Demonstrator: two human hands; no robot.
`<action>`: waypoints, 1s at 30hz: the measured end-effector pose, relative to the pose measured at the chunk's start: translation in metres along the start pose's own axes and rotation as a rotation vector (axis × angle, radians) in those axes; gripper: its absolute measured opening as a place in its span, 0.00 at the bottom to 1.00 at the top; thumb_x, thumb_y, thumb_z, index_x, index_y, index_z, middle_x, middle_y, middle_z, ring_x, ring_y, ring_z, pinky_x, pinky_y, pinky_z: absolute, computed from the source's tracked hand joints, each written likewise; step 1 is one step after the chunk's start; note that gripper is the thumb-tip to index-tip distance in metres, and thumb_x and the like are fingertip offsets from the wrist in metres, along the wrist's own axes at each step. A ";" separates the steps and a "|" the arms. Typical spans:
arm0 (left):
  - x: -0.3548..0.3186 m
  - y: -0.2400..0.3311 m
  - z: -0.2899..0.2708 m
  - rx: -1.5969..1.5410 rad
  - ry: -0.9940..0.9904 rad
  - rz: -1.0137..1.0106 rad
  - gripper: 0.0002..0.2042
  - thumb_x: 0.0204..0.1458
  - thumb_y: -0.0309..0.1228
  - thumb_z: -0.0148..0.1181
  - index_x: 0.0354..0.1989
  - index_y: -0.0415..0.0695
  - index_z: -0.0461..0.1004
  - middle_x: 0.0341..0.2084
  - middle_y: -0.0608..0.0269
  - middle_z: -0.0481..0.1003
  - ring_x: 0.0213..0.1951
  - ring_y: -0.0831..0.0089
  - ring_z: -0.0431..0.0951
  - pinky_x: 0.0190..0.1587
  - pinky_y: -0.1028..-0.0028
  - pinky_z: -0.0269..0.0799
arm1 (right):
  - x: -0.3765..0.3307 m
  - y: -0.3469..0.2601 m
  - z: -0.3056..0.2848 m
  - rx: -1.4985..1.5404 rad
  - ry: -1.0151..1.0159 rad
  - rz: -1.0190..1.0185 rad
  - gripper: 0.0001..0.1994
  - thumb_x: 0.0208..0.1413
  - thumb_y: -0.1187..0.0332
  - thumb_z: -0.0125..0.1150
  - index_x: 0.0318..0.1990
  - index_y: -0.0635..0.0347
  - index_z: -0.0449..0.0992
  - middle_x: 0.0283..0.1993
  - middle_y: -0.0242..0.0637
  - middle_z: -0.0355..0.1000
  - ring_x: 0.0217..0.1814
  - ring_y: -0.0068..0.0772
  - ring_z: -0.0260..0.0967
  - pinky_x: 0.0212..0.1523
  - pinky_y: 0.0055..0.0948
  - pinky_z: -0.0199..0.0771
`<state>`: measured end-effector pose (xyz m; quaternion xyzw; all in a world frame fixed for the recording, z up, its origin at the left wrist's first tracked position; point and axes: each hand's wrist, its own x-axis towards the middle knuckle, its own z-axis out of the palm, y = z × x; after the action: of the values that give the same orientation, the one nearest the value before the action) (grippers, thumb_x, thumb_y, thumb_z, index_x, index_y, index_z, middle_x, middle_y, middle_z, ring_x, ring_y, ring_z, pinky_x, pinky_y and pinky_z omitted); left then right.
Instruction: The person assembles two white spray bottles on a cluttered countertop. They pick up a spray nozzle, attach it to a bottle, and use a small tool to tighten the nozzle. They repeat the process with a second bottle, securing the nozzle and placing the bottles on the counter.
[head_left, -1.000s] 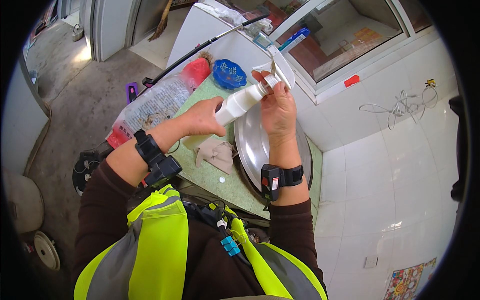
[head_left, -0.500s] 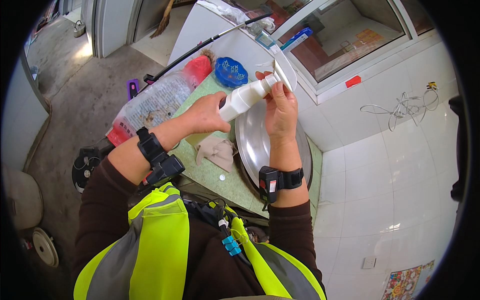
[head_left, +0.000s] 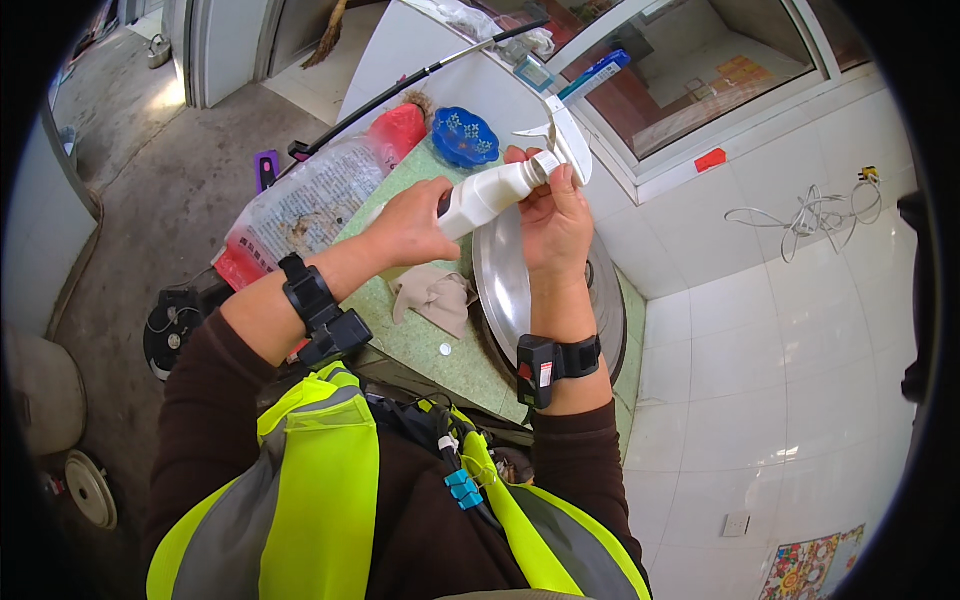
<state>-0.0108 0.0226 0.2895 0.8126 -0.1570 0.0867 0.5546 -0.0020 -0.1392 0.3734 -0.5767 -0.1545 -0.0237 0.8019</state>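
A white spray bottle (head_left: 488, 198) is held tilted above the counter, its trigger head (head_left: 568, 142) toward the upper right. My left hand (head_left: 412, 225) is closed around the lower end of the bottle. At the neck, my right hand (head_left: 556, 228) pinches the ribbed collar with thumb and fingers; its palm faces up. Below the hands lies a beige cloth (head_left: 435, 297) on the green counter top (head_left: 400, 335). A shiny metal lid or basin (head_left: 497, 275) sits beside it, partly hidden by my right forearm. Near the cloth is a small white disc (head_left: 445, 349).
A blue patterned bowl (head_left: 464, 137) stands at the counter's far end. To its left are a red-and-clear printed sack (head_left: 310, 195) and a long black pole (head_left: 400, 92). A window (head_left: 690, 80) and white tiled wall (head_left: 740, 370) border the right, with a coiled cable (head_left: 805, 215).
The trigger head has turned on the bottle, and its lever now points left. My right hand has shifted slightly at the collar. My left hand keeps its grip.
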 end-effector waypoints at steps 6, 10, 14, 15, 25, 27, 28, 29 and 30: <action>-0.003 -0.011 0.002 -0.093 0.051 0.038 0.25 0.25 0.31 0.66 0.39 0.39 0.68 0.35 0.49 0.72 0.39 0.52 0.72 0.44 0.63 0.69 | -0.004 0.004 0.005 -0.117 -0.090 -0.060 0.19 0.58 0.58 0.56 0.48 0.63 0.71 0.48 0.45 0.72 0.50 0.34 0.69 0.52 0.32 0.64; -0.003 -0.015 0.007 -0.088 0.093 0.047 0.25 0.26 0.31 0.65 0.39 0.40 0.68 0.34 0.50 0.71 0.39 0.52 0.72 0.43 0.63 0.68 | -0.005 0.006 0.008 -0.151 -0.041 -0.061 0.18 0.56 0.60 0.59 0.48 0.62 0.71 0.47 0.42 0.73 0.49 0.32 0.69 0.49 0.30 0.65; -0.004 -0.016 0.015 -0.083 0.128 0.021 0.26 0.26 0.31 0.65 0.40 0.40 0.67 0.33 0.50 0.70 0.40 0.52 0.72 0.43 0.63 0.69 | -0.007 0.012 0.010 -0.176 0.032 -0.127 0.20 0.52 0.64 0.65 0.50 0.62 0.69 0.44 0.38 0.73 0.46 0.27 0.69 0.47 0.26 0.65; -0.004 -0.015 0.016 -0.087 0.131 0.012 0.26 0.26 0.31 0.66 0.40 0.40 0.67 0.33 0.50 0.70 0.40 0.52 0.72 0.43 0.63 0.69 | -0.008 0.014 0.010 -0.167 0.057 -0.144 0.21 0.50 0.65 0.67 0.50 0.62 0.69 0.44 0.36 0.73 0.44 0.25 0.68 0.47 0.25 0.65; -0.006 -0.041 0.027 0.004 0.066 0.008 0.31 0.25 0.33 0.68 0.45 0.40 0.67 0.35 0.49 0.71 0.40 0.54 0.72 0.44 0.64 0.68 | -0.006 0.031 -0.003 -0.311 0.070 -0.115 0.20 0.54 0.68 0.61 0.54 0.64 0.68 0.47 0.39 0.73 0.49 0.27 0.68 0.48 0.26 0.64; -0.012 -0.055 0.032 0.027 0.055 -0.027 0.31 0.25 0.33 0.68 0.45 0.40 0.67 0.36 0.49 0.72 0.40 0.54 0.73 0.44 0.64 0.68 | -0.009 0.030 -0.005 -0.321 -0.018 -0.181 0.20 0.55 0.68 0.60 0.54 0.64 0.68 0.49 0.40 0.73 0.51 0.27 0.67 0.47 0.24 0.64; -0.014 -0.062 0.034 0.042 0.055 -0.032 0.31 0.25 0.33 0.68 0.45 0.40 0.67 0.36 0.49 0.72 0.40 0.54 0.73 0.45 0.64 0.68 | -0.008 0.028 -0.005 -0.328 -0.058 -0.216 0.20 0.55 0.68 0.60 0.55 0.64 0.67 0.49 0.40 0.72 0.52 0.27 0.67 0.46 0.24 0.63; -0.016 -0.069 0.035 0.016 0.008 -0.057 0.32 0.26 0.33 0.68 0.47 0.40 0.67 0.36 0.50 0.73 0.40 0.56 0.74 0.45 0.65 0.69 | -0.007 0.026 -0.006 -0.335 -0.050 -0.213 0.20 0.56 0.67 0.59 0.55 0.64 0.67 0.50 0.40 0.72 0.52 0.27 0.67 0.46 0.24 0.63; -0.021 -0.076 0.036 -0.022 -0.005 -0.081 0.32 0.26 0.33 0.68 0.46 0.40 0.67 0.37 0.50 0.73 0.41 0.56 0.74 0.45 0.65 0.69 | -0.005 0.024 -0.007 -0.338 -0.056 -0.226 0.20 0.56 0.67 0.58 0.55 0.65 0.67 0.51 0.40 0.71 0.53 0.28 0.67 0.45 0.23 0.63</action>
<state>-0.0045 0.0178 0.2031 0.8123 -0.1264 0.0605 0.5662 -0.0004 -0.1387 0.3480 -0.6824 -0.2344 -0.1231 0.6813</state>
